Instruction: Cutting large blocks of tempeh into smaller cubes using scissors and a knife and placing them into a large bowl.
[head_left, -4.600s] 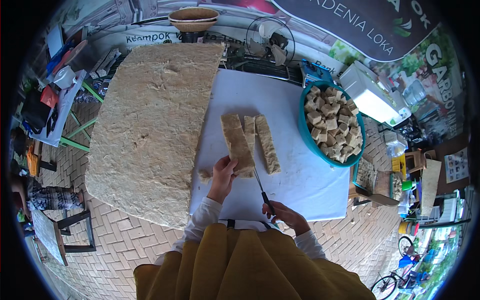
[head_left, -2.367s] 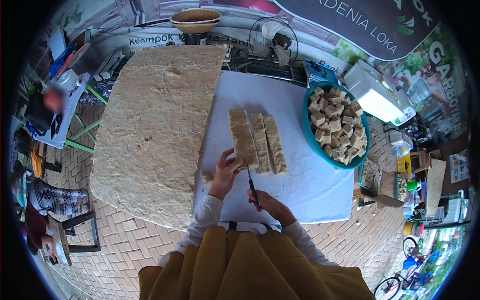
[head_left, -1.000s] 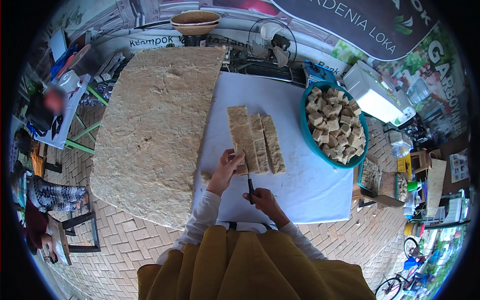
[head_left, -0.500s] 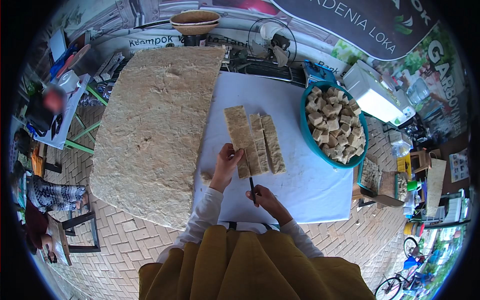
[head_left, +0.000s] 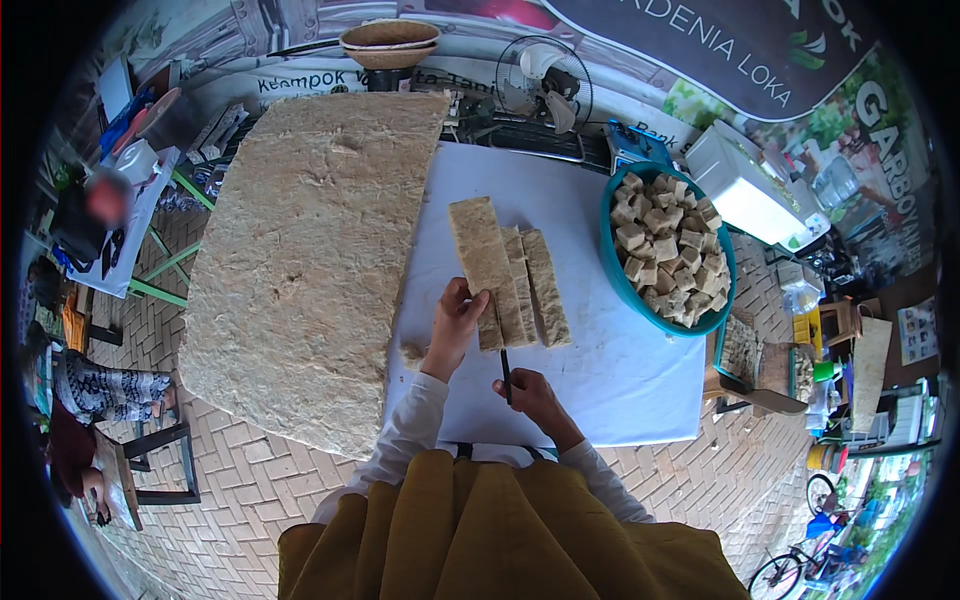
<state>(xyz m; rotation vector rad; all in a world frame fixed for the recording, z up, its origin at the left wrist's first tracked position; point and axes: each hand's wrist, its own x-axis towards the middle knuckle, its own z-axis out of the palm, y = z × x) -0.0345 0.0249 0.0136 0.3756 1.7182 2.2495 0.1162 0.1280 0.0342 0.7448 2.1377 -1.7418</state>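
Observation:
My left hand (head_left: 455, 325) presses thumb and fingers on a tan, fibrous strip of what looks like rockwool (head_left: 480, 232), holding it near its lower end. My right hand (head_left: 538, 402) is closed around a thin black knife (head_left: 506, 377), whose far end meets the near end of the strips; its blade is hidden there. Two narrower strips lie to the right: one (head_left: 519, 262) partly under or against the held strip, the other (head_left: 546, 290) slightly apart. A small crumb (head_left: 411, 354) of the same material sits left of my left wrist.
A large tan slab (head_left: 310, 250) covers the left side of the white-covered table (head_left: 640, 390). At the right stands a teal basin (head_left: 608, 250) heaped with cut cubes (head_left: 668, 235). Behind are a fan (head_left: 545, 85), a woven basket (head_left: 390, 40) and a white box (head_left: 735, 180).
The held strip has shifted a little away from me, and my left hand has moved slightly with it. The knife has turned slightly more upright in the picture.

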